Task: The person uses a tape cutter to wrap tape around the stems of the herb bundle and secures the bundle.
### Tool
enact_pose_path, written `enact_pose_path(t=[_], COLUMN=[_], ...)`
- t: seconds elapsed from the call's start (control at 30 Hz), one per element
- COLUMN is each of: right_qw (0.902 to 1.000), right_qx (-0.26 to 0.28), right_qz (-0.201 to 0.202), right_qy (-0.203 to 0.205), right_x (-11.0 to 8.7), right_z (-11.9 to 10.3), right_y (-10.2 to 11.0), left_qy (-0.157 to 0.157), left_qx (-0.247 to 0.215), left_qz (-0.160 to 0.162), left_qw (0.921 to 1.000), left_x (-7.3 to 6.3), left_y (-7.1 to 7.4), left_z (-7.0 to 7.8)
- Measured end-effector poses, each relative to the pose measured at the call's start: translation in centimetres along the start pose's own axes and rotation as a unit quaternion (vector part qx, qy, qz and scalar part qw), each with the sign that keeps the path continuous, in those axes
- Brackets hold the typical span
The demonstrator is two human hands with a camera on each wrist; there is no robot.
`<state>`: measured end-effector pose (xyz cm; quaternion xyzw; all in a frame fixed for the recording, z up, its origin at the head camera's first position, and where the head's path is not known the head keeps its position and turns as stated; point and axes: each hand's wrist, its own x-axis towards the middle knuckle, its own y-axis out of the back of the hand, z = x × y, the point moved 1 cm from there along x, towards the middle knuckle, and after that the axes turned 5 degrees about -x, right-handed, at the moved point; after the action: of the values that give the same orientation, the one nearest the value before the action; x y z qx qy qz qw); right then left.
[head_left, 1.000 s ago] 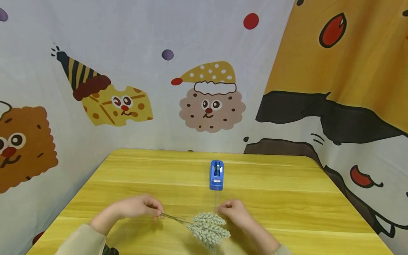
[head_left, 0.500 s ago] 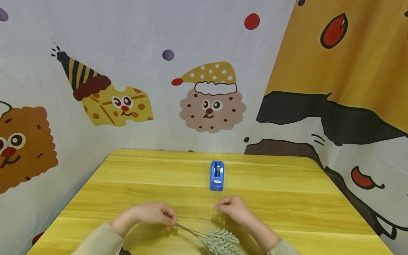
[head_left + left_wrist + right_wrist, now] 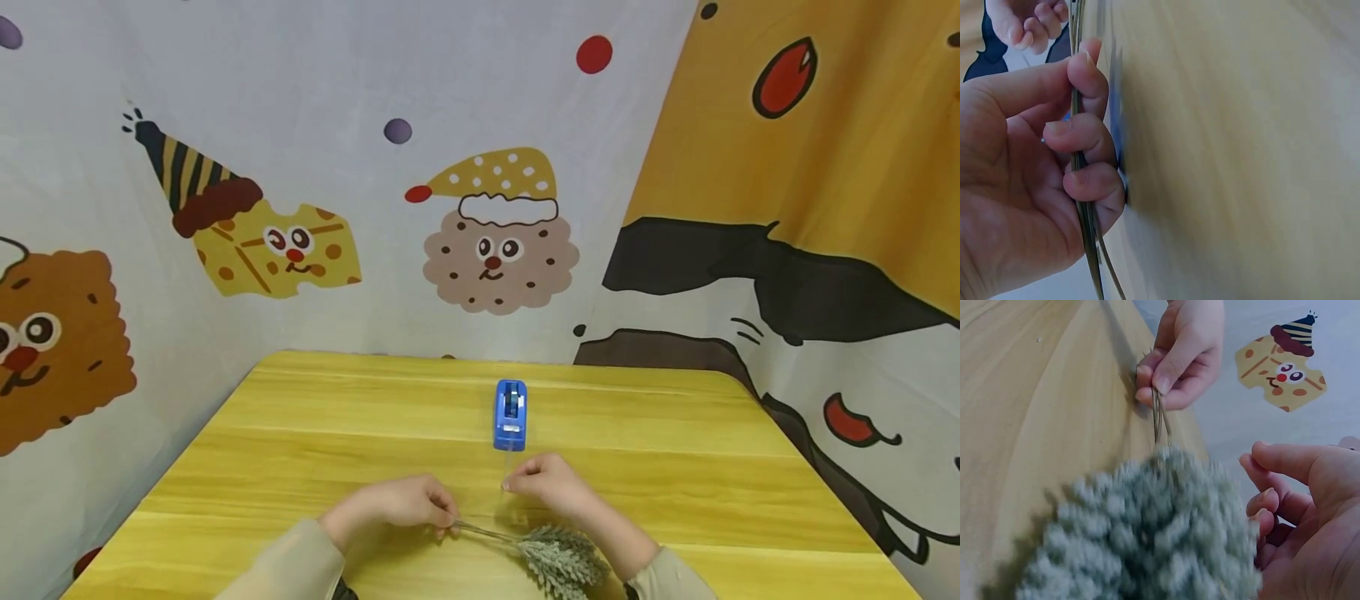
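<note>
My left hand grips the thin brown stems of a bunch of dried, grey-green flowers over the table, thumb and fingers curled round them in the left wrist view. The fluffy flower heads point right, just below my right forearm. With thumb and forefinger my right hand pinches the end of a clear strip of tape. That strip runs back to a blue tape dispenser beyond the hand. In the right wrist view the flower heads are large and close beside the right hand.
The yellow wood-grain table reaches back to a pale curtain printed with cartoon figures. The curtain also hangs along the left and right sides of the table.
My left hand has moved right with the flowers, bringing the stems nearer the tape and the heads under the right forearm. The right hand keeps its pinch, shifting only slightly.
</note>
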<state>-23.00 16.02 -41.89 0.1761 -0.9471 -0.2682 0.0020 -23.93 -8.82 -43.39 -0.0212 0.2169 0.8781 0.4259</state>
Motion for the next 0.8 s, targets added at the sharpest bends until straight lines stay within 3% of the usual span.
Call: enact_pose_path(t=[0.33, 0.53, 0.8], right_qw=[0.9998, 0.9999, 0.9982], right_qx=[-0.014, -0.009, -0.038], right_qz=[-0.003, 0.002, 0.044], right_qy=[0.009, 0.007, 0.015], right_x=[0.3, 0.2, -0.3], right_z=[-0.5, -0.7, -0.7], right_y=[0.5, 0.5, 0.3], left_qy=[0.02, 0.01, 0.016], left_qx=[-0.017, -0.018, -0.004], left_qz=[0.06, 0.113, 0.156], left_qw=[0.9979, 0.9934, 0.9876], left_x=[2.5, 3.8, 4.8], left_y=[-1.0, -1.2, -1.3], left_z=[0.9, 1.0, 1.2])
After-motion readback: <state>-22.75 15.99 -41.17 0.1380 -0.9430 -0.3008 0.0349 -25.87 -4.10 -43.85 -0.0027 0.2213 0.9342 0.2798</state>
